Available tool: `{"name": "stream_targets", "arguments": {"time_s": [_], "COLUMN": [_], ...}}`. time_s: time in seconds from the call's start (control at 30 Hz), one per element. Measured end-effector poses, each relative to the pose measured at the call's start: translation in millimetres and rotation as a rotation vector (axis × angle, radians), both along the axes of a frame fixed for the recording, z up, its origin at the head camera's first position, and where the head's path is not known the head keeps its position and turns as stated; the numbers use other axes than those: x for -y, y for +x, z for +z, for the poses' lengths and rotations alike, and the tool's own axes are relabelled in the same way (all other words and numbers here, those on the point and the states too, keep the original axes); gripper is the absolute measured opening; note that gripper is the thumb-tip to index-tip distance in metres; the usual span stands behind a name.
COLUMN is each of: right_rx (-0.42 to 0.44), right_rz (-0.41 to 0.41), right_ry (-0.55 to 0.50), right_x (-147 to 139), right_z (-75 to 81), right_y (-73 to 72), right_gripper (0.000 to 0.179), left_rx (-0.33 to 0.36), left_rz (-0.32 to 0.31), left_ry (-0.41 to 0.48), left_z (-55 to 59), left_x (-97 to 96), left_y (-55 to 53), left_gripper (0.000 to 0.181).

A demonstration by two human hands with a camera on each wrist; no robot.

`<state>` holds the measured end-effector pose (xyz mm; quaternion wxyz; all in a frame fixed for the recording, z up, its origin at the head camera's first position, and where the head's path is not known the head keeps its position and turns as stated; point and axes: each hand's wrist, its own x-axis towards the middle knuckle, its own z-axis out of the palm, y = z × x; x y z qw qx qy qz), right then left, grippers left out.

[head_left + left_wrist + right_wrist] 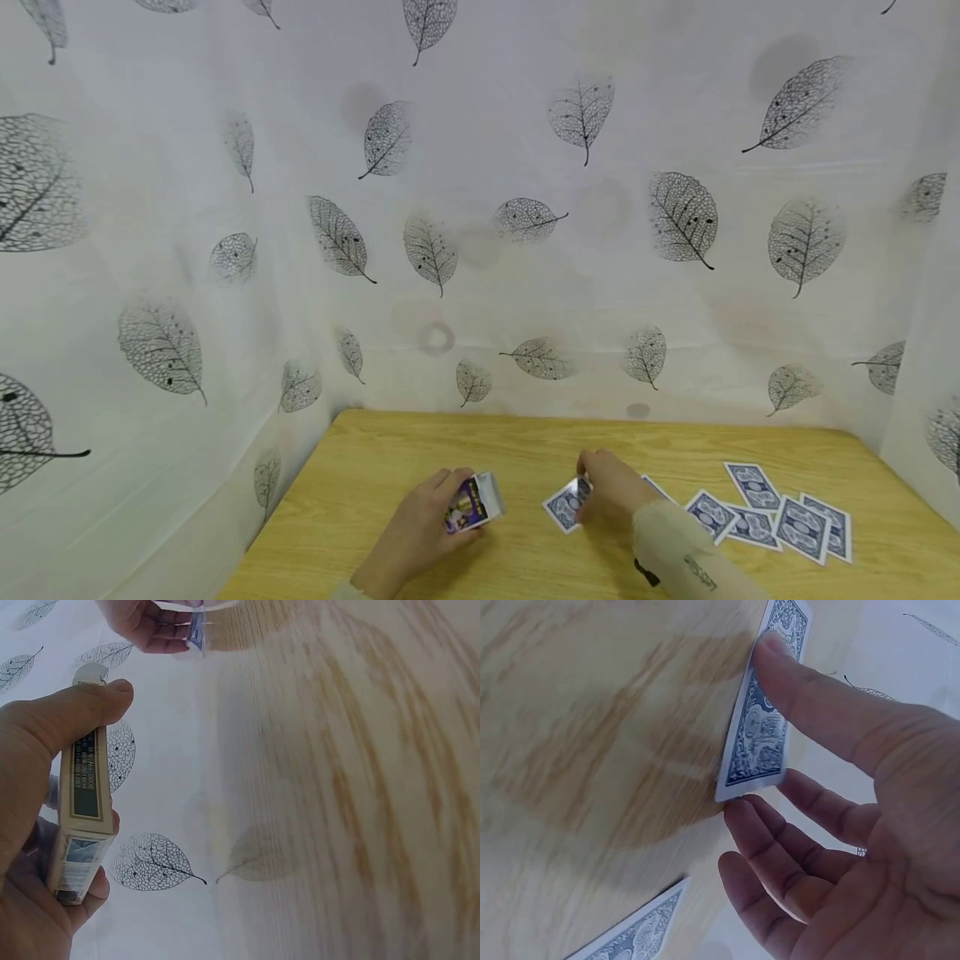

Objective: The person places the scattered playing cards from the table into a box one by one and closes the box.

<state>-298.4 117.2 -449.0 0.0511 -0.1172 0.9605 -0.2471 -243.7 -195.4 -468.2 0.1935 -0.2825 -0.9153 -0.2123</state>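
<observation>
My left hand (423, 521) grips a small card box (467, 504) with a purple printed face. Its white end flap stands open on the right side. In the left wrist view, the thumb presses along the narrow side of the box (87, 780) while the fingers wrap behind it. To the right, my right hand (611, 483) pinches a blue-backed playing card (564, 507) just over the table. Seen from the right wrist, the thumb lies on the patterned back of that card (761, 735), and some fingers are partly hidden behind it.
Several blue-backed playing cards (802, 527) lie spread and partly overlapping on the wooden table (517, 442), right of the right hand. One more card (656, 487) is partly covered by the right forearm. A white leaf-patterned curtain (480, 292) hangs behind the table and along its sides.
</observation>
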Motion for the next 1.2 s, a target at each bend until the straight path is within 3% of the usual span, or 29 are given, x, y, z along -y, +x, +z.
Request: {"name": "stream_targets", "arguments": {"time_s": [0.2, 0.47, 0.67, 0.87, 1.2], "right_rx": [-0.029, -0.069, -0.142, -0.188, -0.148], "right_rz": [-0.007, -0.054, -0.030, -0.002, -0.034], "right_ry": [-0.043, -0.175, -0.255, -0.275, -0.352], "right_x": [-1.9, -10.9, -18.5, -21.2, -17.1], "right_z": [-2.1, -6.6, 5.7, 18.4, 35.2], "right_y": [0.6, -3.4, -1.1, 6.9, 22.3], "right_gripper": [0.058, 0.032, 0.026, 0.015, 0.008], "left_rx": [0.007, 0.034, -0.004, 0.003, 0.026], "left_rz": [0.002, -0.002, 0.002, 0.001, 0.006], "left_ry": [0.002, 0.005, 0.009, -0.001, 0.005], "left_z": [-0.1, 2.4, 4.4, 4.8, 6.6], "left_x": [-0.1, 0.4, 1.3, 1.1, -0.1], "left_y": [0.1, -0.4, -0.3, 0.3, 1.8], "left_gripper": [0.071, 0.071, 0.071, 0.070, 0.070]}}
